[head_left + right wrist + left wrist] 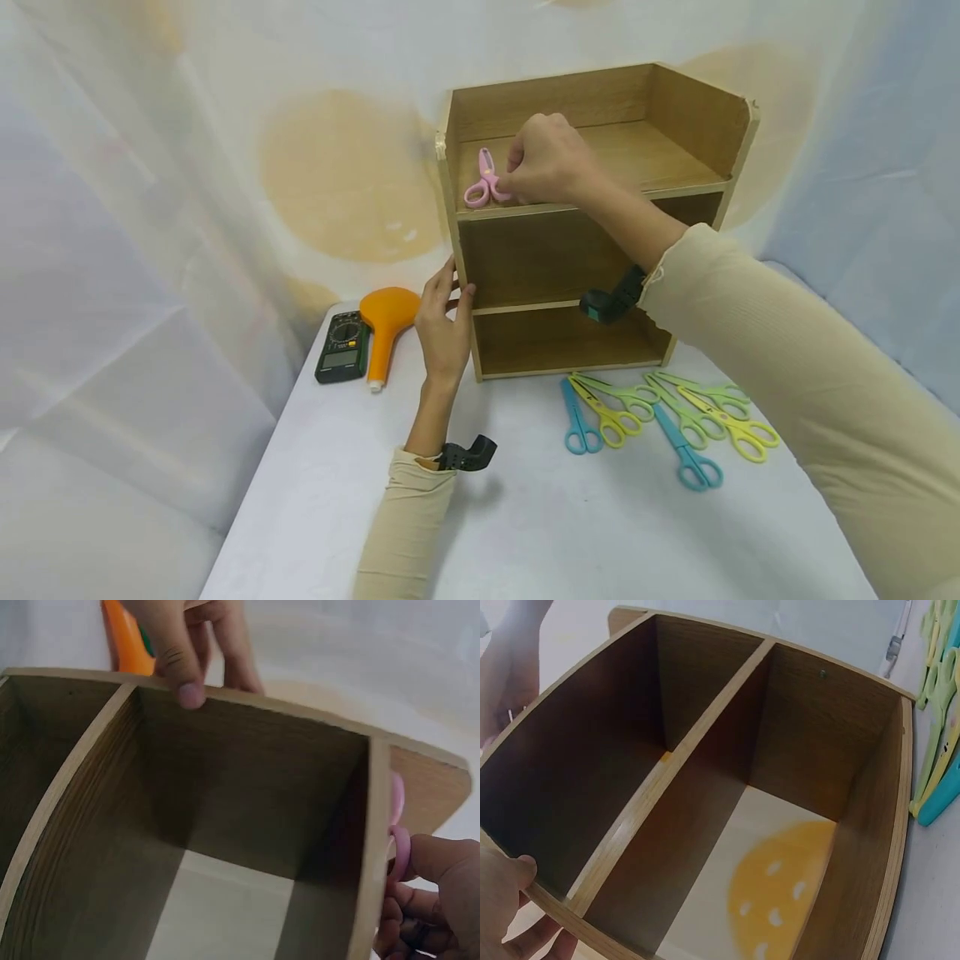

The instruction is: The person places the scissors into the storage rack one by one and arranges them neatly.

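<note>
On the top board of a small wooden shelf (566, 167) lies a pair of pink scissors (487, 171), blades toward the back. My right hand (551, 162) pinches one of its handle loops between thumb and fingers; the right wrist view shows the pink loop (401, 851) against the thumb. My left hand (444, 325) grips the shelf's left side panel, its thumb (526, 870) at the front edge and its fingers along the outside. The shelf stands upright on the white table.
Several scissors in blue (579, 421), yellow (611, 421) and green (686, 417) lie before the shelf. Left of it are an orange paddle-shaped object (386, 321) and a dark multimeter (343, 346). White fabric with orange spots hangs behind.
</note>
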### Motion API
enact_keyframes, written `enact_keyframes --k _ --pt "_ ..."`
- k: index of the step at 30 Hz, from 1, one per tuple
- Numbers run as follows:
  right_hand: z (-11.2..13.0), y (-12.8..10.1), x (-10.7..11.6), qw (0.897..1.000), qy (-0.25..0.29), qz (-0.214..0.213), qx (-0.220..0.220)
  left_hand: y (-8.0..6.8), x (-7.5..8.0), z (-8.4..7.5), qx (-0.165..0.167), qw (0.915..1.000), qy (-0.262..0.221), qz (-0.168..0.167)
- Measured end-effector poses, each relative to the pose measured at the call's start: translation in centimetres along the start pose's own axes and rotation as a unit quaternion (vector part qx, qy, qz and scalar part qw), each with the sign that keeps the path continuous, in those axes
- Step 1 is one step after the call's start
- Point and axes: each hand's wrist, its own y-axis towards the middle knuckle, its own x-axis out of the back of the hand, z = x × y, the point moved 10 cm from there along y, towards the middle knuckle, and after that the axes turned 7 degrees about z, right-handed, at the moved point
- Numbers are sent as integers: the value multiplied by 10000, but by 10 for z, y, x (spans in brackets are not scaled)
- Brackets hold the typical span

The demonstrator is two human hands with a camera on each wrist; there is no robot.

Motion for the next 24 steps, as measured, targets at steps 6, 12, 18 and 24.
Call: enact_keyframes --k 6,12,18,24 --pt "-5 -8 -2 10000 -46 12 61 -3 -3 -3 30 10000 -47 77" --pt "14 -44 28 9942 -374 -643 774 0 0 -6 -3 9999 -33 112" --pt "27 -94 34 9819 -693 -1006 1450 6 5 -4 26 9999 -130 89" --pt "20 -138 16 9718 -701 -1070 1983 3 10 5 204 9996 -158 82"
